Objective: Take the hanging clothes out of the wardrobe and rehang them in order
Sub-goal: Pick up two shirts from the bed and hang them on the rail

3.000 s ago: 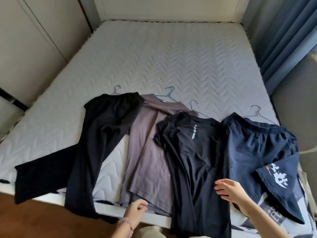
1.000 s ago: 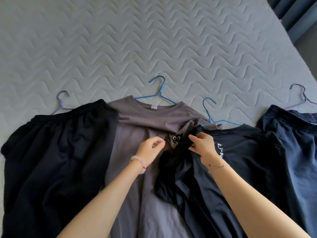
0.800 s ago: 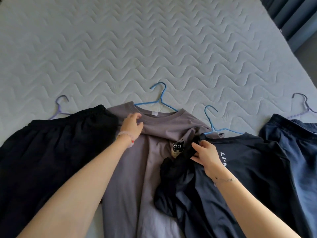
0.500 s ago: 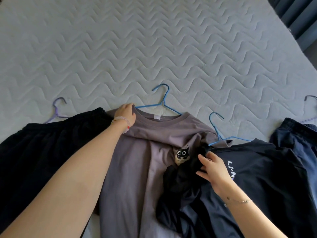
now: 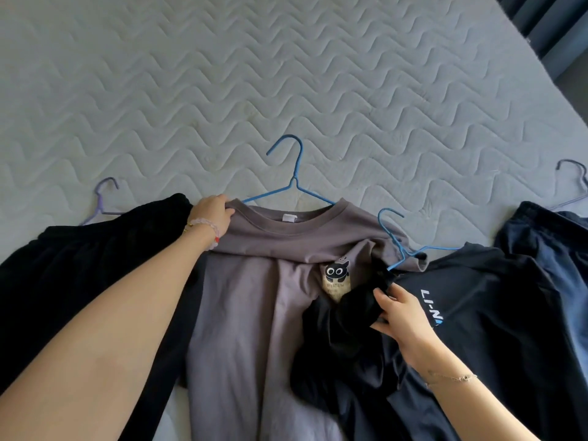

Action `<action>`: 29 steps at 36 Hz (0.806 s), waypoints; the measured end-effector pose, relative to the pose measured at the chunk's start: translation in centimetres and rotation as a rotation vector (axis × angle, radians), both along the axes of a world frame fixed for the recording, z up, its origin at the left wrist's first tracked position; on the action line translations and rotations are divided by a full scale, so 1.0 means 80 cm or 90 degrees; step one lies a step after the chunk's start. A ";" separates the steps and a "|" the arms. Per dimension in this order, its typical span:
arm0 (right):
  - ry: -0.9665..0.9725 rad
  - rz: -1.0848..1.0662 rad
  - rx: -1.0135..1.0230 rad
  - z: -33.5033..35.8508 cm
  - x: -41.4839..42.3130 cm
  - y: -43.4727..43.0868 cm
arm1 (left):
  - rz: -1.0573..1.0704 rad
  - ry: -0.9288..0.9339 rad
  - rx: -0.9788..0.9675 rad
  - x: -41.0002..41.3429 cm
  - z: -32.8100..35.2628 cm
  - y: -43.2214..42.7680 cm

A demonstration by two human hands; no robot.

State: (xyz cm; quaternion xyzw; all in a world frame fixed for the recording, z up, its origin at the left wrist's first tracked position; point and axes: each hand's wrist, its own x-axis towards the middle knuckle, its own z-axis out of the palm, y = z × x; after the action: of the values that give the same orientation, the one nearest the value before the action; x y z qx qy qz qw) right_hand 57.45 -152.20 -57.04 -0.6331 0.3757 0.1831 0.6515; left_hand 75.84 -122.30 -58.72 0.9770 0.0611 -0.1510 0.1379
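Grey shirt (image 5: pixel 248 313) shoulder in left hand (image 5: pixel 211 214)

Black trousers (image 5: pixel 79 281), a grey tee (image 5: pixel 248 313) with a cat print, a navy tee (image 5: pixel 493 313) and what seem to be blue shorts (image 5: pixel 553 249) lie flat side by side. The navy tee's bunched sleeve overlaps the grey tee.

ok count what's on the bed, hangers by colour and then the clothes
blue hangers: 2
purple hangers: 2
tees: 2
other garments: 2
total: 8
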 end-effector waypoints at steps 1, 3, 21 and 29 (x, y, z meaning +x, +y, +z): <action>-0.006 -0.004 -0.006 0.005 -0.003 -0.001 | 0.006 -0.017 -0.017 -0.005 0.011 -0.003; -0.023 -0.010 -0.028 0.019 -0.010 -0.003 | 0.007 -0.050 -0.053 -0.014 0.036 -0.010; -0.149 -0.010 -0.169 0.326 -0.109 -0.050 | 0.030 -0.277 -0.200 -0.188 0.371 -0.040; -0.236 0.052 -0.311 0.481 -0.160 -0.061 | 0.009 -0.386 -0.220 -0.273 0.521 -0.024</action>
State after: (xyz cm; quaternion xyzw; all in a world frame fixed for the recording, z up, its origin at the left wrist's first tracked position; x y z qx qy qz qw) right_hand 44.68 -157.06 -18.55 -0.8083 0.2572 -0.0051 0.5296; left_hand 53.98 -124.19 -17.04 0.9390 -0.0020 0.1390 0.3144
